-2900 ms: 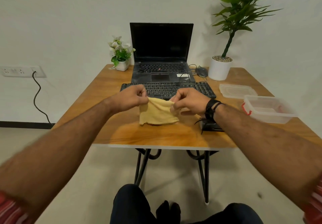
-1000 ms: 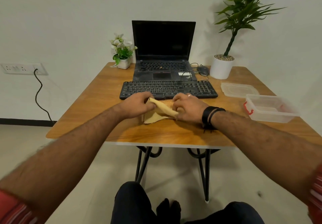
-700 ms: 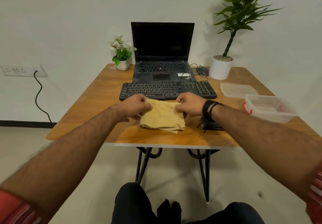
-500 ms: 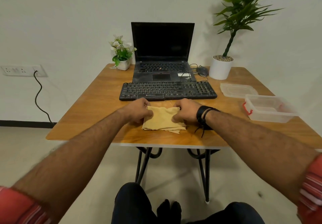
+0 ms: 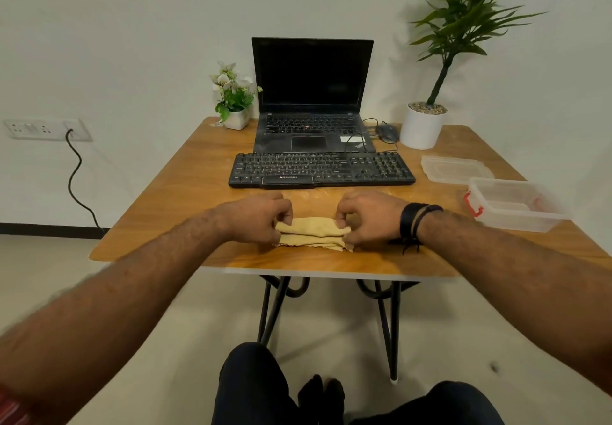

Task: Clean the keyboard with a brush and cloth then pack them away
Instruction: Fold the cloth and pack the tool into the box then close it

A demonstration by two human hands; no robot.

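A yellow cloth (image 5: 311,231) lies folded into a narrow strip near the front of the wooden table (image 5: 185,189). My left hand (image 5: 256,216) pinches its left end and my right hand (image 5: 367,217) pinches its right end, the upper fold a little raised over the lower layers. Behind the cloth lies the black keyboard (image 5: 321,169). A clear plastic box (image 5: 516,204) with red clips stands open at the right, its lid (image 5: 455,168) lying behind it. The brush is hidden; I cannot see it under my right wrist.
An open black laptop (image 5: 313,93) stands behind the keyboard, with a mouse (image 5: 387,131) and cable to its right. A small flower pot (image 5: 235,100) sits back left, a tall plant in a white pot (image 5: 422,125) back right. My knees show below the table's front edge.
The cloth, earlier spread wider between my hands, has been folded over toward me into a narrow strip. Both hands came down lower onto the table, still holding its ends.
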